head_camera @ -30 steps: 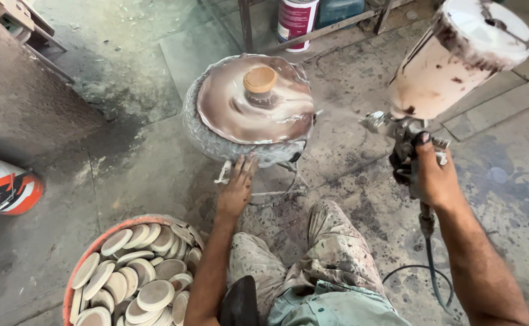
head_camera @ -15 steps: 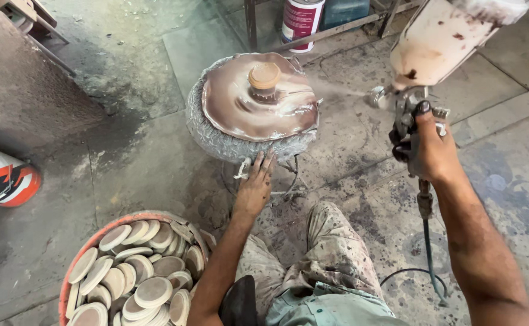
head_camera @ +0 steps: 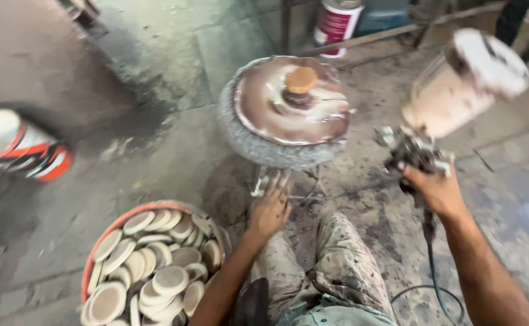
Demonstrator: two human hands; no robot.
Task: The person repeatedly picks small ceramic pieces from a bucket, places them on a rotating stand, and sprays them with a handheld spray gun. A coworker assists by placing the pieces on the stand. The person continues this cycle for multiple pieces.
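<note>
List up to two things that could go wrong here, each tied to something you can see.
The left hand rests at the stand under the paint-coated turntable; spray or drips may land on it. The hose from the spray gun in the right hand loops by the knee and could snag.

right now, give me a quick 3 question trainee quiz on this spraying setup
1. True or false: the right hand holds the spray gun.
2. What does the left hand touch? A) the basket of discs B) the metal stand under the turntable C) the paint can
3. What sits on the centre of the turntable?

Key: 1 true. 2 B, the stand. 3 A round tan disc; more discs fill the orange basket.
</note>
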